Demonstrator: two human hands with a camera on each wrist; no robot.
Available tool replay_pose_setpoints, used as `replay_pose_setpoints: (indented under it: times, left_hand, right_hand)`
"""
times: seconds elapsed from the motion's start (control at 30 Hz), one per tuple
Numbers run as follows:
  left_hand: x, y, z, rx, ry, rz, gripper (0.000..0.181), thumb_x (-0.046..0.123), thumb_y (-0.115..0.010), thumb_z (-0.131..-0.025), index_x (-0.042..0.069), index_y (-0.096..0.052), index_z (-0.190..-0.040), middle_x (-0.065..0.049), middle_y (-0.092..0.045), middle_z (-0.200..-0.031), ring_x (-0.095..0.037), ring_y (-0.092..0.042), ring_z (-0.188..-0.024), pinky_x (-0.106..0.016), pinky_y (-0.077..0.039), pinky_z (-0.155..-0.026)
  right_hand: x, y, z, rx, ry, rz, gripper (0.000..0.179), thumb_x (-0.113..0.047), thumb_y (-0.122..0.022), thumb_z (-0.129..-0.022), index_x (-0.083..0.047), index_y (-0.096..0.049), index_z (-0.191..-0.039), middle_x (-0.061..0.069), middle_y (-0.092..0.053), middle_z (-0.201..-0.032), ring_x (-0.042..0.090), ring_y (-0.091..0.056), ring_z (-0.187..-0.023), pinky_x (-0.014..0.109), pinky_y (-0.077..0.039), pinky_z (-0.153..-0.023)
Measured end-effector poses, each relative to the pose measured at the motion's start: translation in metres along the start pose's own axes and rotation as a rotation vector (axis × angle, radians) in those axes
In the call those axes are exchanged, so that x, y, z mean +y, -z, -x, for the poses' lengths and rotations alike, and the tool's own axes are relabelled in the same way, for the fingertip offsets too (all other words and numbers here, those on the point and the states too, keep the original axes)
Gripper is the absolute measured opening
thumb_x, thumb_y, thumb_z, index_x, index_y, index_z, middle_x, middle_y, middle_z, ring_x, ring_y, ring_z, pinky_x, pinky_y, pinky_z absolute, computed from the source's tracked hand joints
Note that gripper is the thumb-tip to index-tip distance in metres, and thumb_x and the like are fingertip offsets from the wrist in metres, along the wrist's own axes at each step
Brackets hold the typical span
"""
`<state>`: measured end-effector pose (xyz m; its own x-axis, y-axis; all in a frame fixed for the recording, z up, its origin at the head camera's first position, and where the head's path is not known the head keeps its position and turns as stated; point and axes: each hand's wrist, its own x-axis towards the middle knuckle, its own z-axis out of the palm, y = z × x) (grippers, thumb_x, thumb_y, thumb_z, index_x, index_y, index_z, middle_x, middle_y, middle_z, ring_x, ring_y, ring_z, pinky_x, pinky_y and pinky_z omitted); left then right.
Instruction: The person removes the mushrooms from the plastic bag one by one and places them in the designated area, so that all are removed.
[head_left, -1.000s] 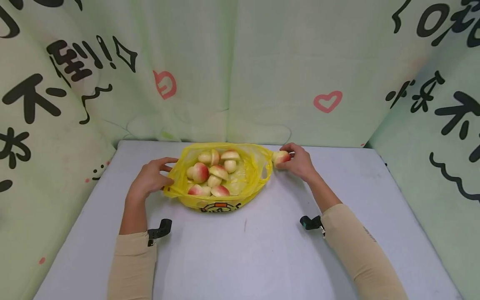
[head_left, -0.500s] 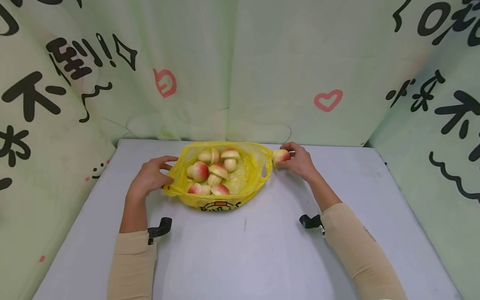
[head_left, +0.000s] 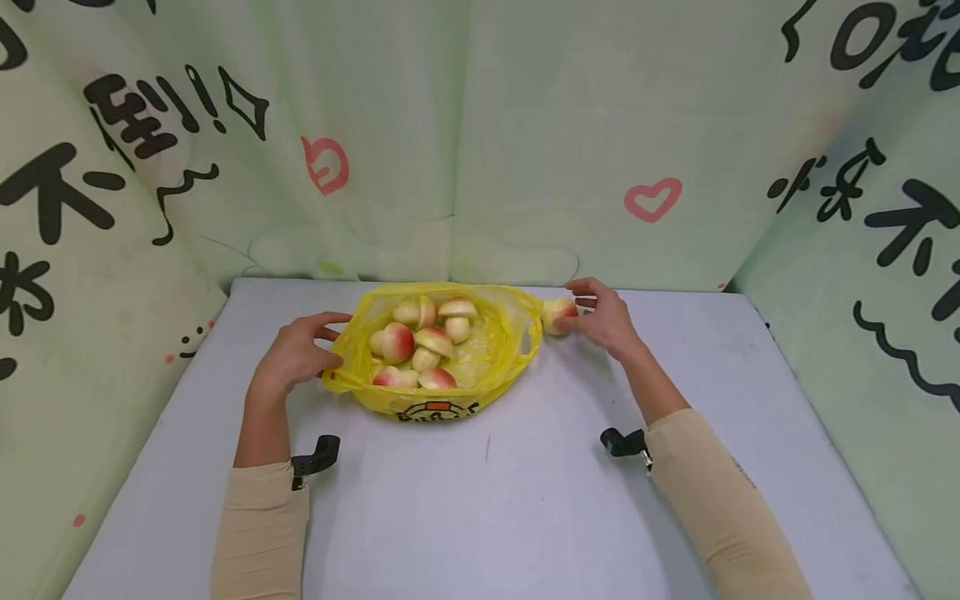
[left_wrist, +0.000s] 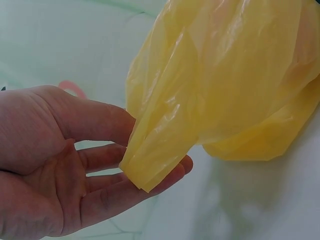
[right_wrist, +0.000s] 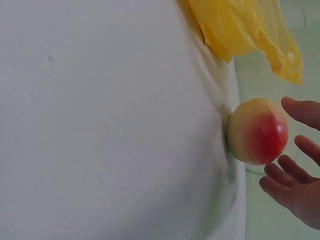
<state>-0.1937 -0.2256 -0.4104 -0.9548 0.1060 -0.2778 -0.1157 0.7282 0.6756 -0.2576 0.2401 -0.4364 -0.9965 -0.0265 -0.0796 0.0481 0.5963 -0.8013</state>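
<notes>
A yellow plastic bag (head_left: 487, 379) lies with its mouth wide at the back of the table, holding several toy mushrooms (head_left: 433, 340) with red-tinged cream caps. At its left end is my left hand (head_left: 298, 357), fingers loosely extended; the left wrist view shows a bag corner (left_wrist: 155, 160) overlapping the fingers. Just beyond the bag's right end sits another toy mushroom (head_left: 557, 317), its round red-and-yellow cap (right_wrist: 260, 131) turned toward my right hand (head_left: 603, 319). That hand's fingers (right_wrist: 280, 192) are spread around the cap, with gaps showing in the right wrist view.
The white table (head_left: 450, 508) extends in front of the bag. A pale green curtain (head_left: 525, 150) with black writing and pink hearts stands behind and at both sides. Each forearm carries a black camera mount (head_left: 318, 456) near the sleeve cuff.
My right hand has loosened from the mushroom, its fingers spreading and drawing slightly away and up. The mushroom stays beside the bag. My left hand holds its place at the bag's left end.
</notes>
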Motion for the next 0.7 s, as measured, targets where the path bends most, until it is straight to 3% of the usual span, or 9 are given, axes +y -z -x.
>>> replay_pose_setpoints:
  times: [0.37, 0.53, 0.7]
  left_hand:
    - [-0.001, 0.000, 0.002, -0.006, 0.024, 0.002, 0.070, 0.009, -0.070, -0.090, 0.013, -0.047, -0.156, -0.028, -0.057, -0.146, -0.039, -0.059, -0.117, -0.036, -0.057, -0.082]
    - [-0.001, 0.001, 0.000, -0.006, 0.020, 0.006, 0.070, 0.009, -0.070, -0.090, 0.014, -0.047, -0.156, -0.027, -0.057, -0.145, -0.039, -0.060, -0.116, -0.035, -0.057, -0.081]
    - [0.000, 0.002, 0.000, -0.002, 0.023, 0.011, 0.070, 0.009, -0.070, -0.090, 0.014, -0.048, -0.156, -0.027, -0.057, -0.145, -0.040, -0.059, -0.118, -0.035, -0.057, -0.082]
  right_hand:
    - [-0.019, 0.002, 0.005, 0.121, 0.162, -0.149, 0.057, -0.011, -0.080, -0.089, -0.003, -0.057, -0.141, 0.014, -0.059, -0.144, 0.038, -0.054, -0.136, 0.048, -0.040, -0.119]
    - [-0.030, -0.001, 0.007, 0.123, 0.218, -0.203, 0.056, -0.009, -0.080, -0.089, -0.001, -0.058, -0.140, 0.015, -0.059, -0.144, 0.035, -0.056, -0.133, 0.047, -0.042, -0.118]
    - [-0.040, -0.005, 0.011, 0.106, 0.225, -0.243, 0.056, -0.009, -0.080, -0.090, -0.005, -0.058, -0.141, 0.017, -0.058, -0.145, 0.034, -0.057, -0.133, 0.047, -0.043, -0.117]
